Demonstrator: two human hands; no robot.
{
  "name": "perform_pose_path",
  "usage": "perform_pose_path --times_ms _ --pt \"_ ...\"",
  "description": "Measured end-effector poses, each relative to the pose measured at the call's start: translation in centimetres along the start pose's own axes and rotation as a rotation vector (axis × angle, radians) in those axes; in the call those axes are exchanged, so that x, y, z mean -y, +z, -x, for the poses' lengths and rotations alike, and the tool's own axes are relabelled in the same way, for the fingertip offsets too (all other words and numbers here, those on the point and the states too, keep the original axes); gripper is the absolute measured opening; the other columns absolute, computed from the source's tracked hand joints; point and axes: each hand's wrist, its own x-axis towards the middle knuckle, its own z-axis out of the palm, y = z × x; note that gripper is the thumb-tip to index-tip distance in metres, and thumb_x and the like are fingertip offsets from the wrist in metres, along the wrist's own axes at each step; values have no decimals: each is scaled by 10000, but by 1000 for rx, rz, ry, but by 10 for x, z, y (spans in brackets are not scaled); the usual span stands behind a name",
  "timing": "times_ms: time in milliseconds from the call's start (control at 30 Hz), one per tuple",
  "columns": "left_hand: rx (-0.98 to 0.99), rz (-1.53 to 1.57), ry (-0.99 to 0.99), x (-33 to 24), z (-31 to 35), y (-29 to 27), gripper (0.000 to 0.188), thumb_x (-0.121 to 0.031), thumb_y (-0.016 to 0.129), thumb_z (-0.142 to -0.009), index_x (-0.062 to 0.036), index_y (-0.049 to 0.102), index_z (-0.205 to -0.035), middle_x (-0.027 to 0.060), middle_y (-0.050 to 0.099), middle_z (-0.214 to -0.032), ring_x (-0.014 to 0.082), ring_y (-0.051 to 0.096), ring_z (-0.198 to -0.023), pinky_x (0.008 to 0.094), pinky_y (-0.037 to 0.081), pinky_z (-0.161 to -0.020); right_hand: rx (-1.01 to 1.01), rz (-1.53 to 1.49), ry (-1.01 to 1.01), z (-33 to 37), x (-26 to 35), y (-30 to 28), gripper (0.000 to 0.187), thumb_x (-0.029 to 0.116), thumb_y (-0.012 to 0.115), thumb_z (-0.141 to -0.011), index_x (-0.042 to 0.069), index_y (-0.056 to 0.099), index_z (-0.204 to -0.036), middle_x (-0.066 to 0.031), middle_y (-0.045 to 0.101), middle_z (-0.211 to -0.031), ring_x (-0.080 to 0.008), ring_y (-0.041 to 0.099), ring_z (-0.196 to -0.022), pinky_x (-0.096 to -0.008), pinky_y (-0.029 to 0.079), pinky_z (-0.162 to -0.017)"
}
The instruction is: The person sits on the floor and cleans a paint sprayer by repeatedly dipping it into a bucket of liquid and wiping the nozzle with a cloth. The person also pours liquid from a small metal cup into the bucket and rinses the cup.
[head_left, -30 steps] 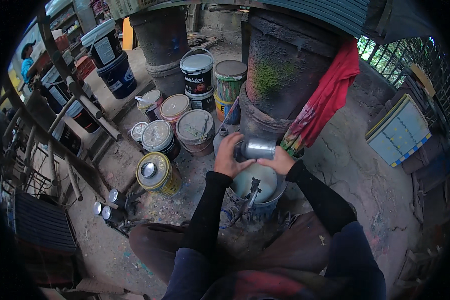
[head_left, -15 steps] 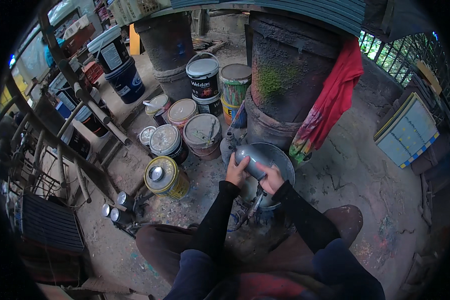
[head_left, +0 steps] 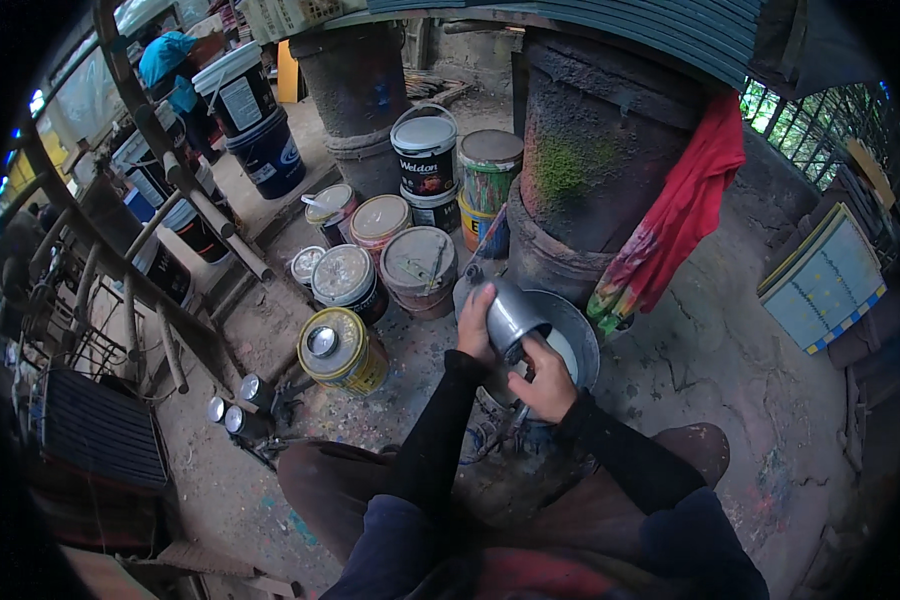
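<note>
Two bare hands held one small silver metal cup [head_left: 513, 315], tipped on its side over one round grey metal basin [head_left: 574, 335] that showed pale liquid inside; the left hand [head_left: 477, 325] was wrapped around the cup's closed end with fingers pressed to its wall, and the right hand [head_left: 545, 375] was closed about its mouth end, just above the basin. To do this well, the cup would best be kept low over the basin's middle, tilted slowly and steadied at both ends, so nothing ran over the rim. Around the basin stood about nine lidded paint cans: one yellow can [head_left: 338, 350] nearest, four paint-smeared ones [head_left: 417, 268] beside it, and four stacked in two piles [head_left: 425, 155] behind. One red cloth [head_left: 675, 225] hung on one of two dark drums [head_left: 610, 150]. Three small silver cans [head_left: 240, 405] lay on the concrete floor [head_left: 730, 360].
</note>
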Motion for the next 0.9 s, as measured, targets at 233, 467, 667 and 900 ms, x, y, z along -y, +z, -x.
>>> perform_pose_path --times_ms 233,467,667,900 --pt "-134 -379 85 20 10 27 516 -423 653 -861 18 570 -1115 97 607 -1001 156 572 -876 295 454 -793 188 312 43 -15 -35 -8 506 73 602 -699 -61 512 -1178 -260 583 -1074 -426 562 -1002 -450 446 -908" --pt "-243 -620 60 2 22 40 660 -474 678 -826 63 520 -1177 148 616 -1012 195 595 -901 312 463 -817 307 838 -265 -4 -28 -24 394 78 595 -689 -14 585 -1072 -225 574 -1013 -371 563 -992 -460 455 -876" --pt "-206 -355 58 1 7 10 718 -508 669 -824 88 502 -1187 186 614 -1072 222 593 -956 323 456 -851 23 160 -191 6 5 -9 395 52 626 -683 -58 588 -1060 -292 537 -1150 -434 541 -1051 -474 438 -889" --pt "-223 -690 45 16 12 17 742 -556 642 -822 74 530 -1197 191 622 -1068 237 599 -977 325 454 -863 229 99 194 -16 -4 -12 363 129 625 -692 -35 610 -1016 -243 616 -861 -431 585 -933 -479 456 -863"
